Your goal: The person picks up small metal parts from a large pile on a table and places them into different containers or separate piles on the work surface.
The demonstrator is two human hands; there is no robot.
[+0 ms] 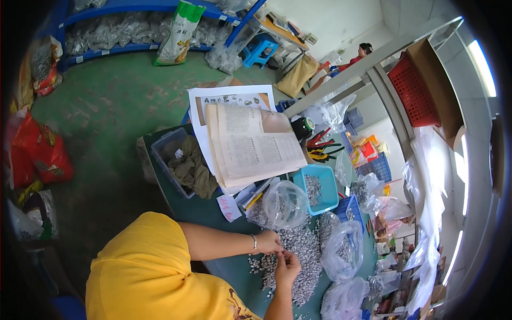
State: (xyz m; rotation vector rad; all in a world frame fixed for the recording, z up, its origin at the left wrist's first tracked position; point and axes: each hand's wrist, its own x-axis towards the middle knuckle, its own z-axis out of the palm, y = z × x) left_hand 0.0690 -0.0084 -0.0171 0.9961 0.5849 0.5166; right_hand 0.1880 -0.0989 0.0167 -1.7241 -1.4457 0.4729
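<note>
My left hand (269, 241), with a silver bracelet at the wrist, and my right hand (287, 268) meet fingertip to fingertip over a spread heap of small grey metal-looking parts (301, 250). Both hands are closed in a pinch. Whatever lies between the fingers is too small to make out. Just beyond my left hand sits an open clear plastic bag (285, 204), with more grey parts beside it. A light-blue tray (335, 198) holds some of the same parts. Another clear bag (344, 250) stands to the right of the heap.
An open book (256, 141) lies on printed sheets at the table's far side. Left of it is a clear bin (166, 160) with a dark cloth (194, 168). Pliers (320, 146) with coloured handles stand near a dark jar (302, 128). Farther off, a person (358, 56) sits in red.
</note>
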